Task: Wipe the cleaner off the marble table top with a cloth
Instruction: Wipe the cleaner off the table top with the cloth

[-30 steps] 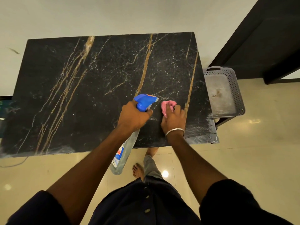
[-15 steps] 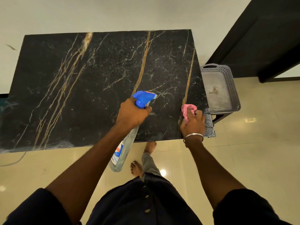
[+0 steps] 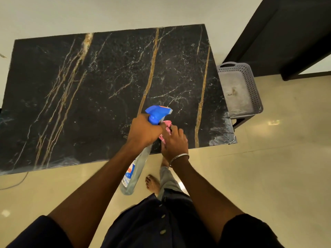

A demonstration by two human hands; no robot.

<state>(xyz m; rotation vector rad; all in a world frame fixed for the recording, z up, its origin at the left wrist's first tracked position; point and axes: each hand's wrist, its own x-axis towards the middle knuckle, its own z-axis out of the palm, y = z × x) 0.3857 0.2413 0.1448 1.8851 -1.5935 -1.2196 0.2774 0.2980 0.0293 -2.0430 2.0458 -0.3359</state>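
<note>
1. I see the left grip (image 3: 145, 131) closed tight round the neck of the spray bottle (image 3: 135, 173), blue nozzle toward 1 o'clock, body hanging past the near edge.
2. Right grip (image 3: 174, 142) is curled on the pink cloth (image 3: 167, 126), pressing it onto the table (image 3: 89, 95).
3. Cloth sits at 5 o'clock on the table, near the front edge, touching the left grip.
4. Grey basket (image 3: 250, 73) is just beside the table at 3 o'clock.
</note>
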